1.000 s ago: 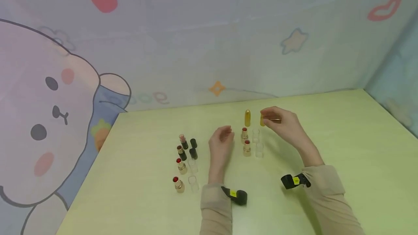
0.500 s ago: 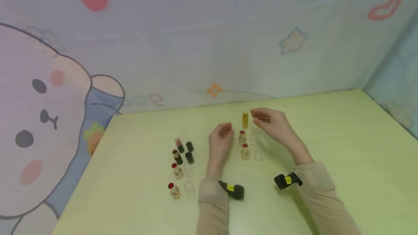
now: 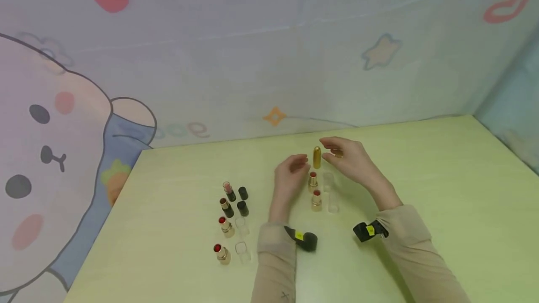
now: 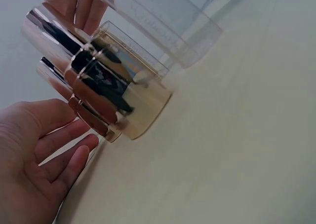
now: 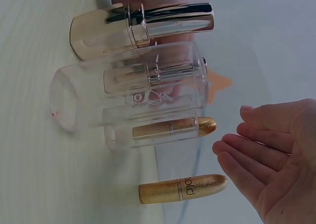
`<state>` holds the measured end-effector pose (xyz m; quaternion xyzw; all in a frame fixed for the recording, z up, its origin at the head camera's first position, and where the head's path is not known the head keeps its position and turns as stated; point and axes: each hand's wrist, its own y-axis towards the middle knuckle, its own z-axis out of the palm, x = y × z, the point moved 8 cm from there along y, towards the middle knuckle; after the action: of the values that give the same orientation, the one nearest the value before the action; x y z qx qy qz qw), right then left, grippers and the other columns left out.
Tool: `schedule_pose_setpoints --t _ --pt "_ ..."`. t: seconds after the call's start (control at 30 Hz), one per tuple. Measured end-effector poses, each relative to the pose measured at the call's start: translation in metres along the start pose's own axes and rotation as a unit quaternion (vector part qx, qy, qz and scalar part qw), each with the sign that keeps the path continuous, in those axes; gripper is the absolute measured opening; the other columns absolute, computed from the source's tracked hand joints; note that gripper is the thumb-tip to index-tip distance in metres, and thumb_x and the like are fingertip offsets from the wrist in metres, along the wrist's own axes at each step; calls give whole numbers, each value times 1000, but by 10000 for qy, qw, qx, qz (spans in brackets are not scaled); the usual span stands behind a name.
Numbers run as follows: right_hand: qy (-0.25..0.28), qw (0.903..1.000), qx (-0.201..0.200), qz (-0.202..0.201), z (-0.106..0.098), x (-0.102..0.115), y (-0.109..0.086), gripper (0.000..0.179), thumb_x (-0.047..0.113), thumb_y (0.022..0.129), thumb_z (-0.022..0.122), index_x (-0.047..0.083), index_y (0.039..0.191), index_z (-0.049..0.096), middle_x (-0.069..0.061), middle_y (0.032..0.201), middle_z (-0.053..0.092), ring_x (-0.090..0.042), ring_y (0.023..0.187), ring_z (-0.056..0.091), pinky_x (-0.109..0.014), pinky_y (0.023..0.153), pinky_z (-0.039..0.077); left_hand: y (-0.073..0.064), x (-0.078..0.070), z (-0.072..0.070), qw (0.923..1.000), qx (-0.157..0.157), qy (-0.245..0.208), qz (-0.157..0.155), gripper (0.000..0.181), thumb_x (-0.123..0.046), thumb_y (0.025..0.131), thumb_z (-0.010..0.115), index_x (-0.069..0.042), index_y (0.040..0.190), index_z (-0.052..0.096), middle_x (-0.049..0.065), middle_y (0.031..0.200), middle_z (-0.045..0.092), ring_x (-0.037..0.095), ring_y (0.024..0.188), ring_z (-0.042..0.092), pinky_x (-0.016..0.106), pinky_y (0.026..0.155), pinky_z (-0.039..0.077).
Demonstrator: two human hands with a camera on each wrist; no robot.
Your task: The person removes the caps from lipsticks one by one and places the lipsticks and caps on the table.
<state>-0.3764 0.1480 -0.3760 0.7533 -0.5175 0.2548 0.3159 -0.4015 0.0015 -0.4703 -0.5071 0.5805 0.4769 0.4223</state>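
Two gold bullet-shaped lipsticks stand upright at the back; one gold lipstick (image 3: 317,158) shows between my hands, the other gold lipstick (image 5: 182,189) mostly hides behind my right fingers in the head view. My right hand (image 3: 347,159) hovers just right of the first, fingers parted and apart from both in the right wrist view. Loosely bent and holding nothing, my left hand (image 3: 289,176) is left of it. Nearer stand two uncapped gold-based lipsticks, a farther lipstick (image 3: 313,182) and a nearer lipstick (image 3: 316,200), with clear caps (image 3: 332,202) to their right.
On the left, a column holds two black-based lipsticks (image 3: 226,208) and two gold-based lipsticks (image 3: 222,254), all uncapped. Black caps (image 3: 243,208) and clear caps (image 3: 243,252) stand beside them. A printed cloth backdrop (image 3: 236,60) rises behind the pale table (image 3: 160,228).
My right hand has moved left, away from the right-hand gold lipstick to beside the other one. My left hand has shifted right towards that same lipstick. The head view has turned slightly.
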Motion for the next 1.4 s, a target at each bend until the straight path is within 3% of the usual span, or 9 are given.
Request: schedule_pose_setpoints --t 0.23,0.4,0.57,0.77,0.97,1.17,1.4 --pt "-166 9998 76 -110 4 6 0 36 3 95 53 -5 131 54 -25 131 58 -41 117 59 -49 97 50 1 -2 11 9991 322 270 6 34 -12 85 71 -14 119 67 3 115 70 15 104 66 27 90 54" --pt "-333 9992 194 -102 8 5 -1 35 3 97 48 -4 131 54 -24 130 59 -40 116 59 -50 95 51 1 -5 17 9976 467 485 128 35 -13 83 73 -12 118 68 3 116 70 18 107 65 27 90 54" --pt "-478 9985 222 -120 11 4 -2 34 3 97 50 -5 129 56 -24 127 61 -39 114 61 -50 94 51 0 -7 20 9959 625 647 54 33 -16 84 73 -11 116 68 5 112 71 18 103 66 27 88 53" --pt "-457 9981 350 -234 20 11 2 33 4 96 52 -4 127 57 -23 124 63 -39 111 63 -50 93 52 -2 -8 11 9943 463 960 -75 30 -15 84 73 -10 113 70 6 101 73 13 89 65 22 76 53" --pt "-533 9979 354 -133 23 10 3 33 4 96 52 -4 128 57 -22 123 64 -37 109 64 -49 90 53 -2 -7 10 9927 436 1125 11 26 -17 84 73 -10 109 72 6 97 73 9 81 62 18 68 49" --pt "-723 9968 239 -255 23 8 3 31 3 96 53 -3 125 60 -22 118 67 -34 101 67 -45 82 55 -5 -10 10 9940 373 1020 145 24 -16 84 73 -9 106 72 6 97 73 9 80 61 18 68 48" --pt "-676 9973 -134 -256 14 8 2 26 6 94 57 1 118 65 -18 112 70 -34 101 68 -47 86 55 -7 -15 10 9967 302 648 388 22 -15 85 71 -10 106 72 7 103 71 14 88 64 21 74 52"
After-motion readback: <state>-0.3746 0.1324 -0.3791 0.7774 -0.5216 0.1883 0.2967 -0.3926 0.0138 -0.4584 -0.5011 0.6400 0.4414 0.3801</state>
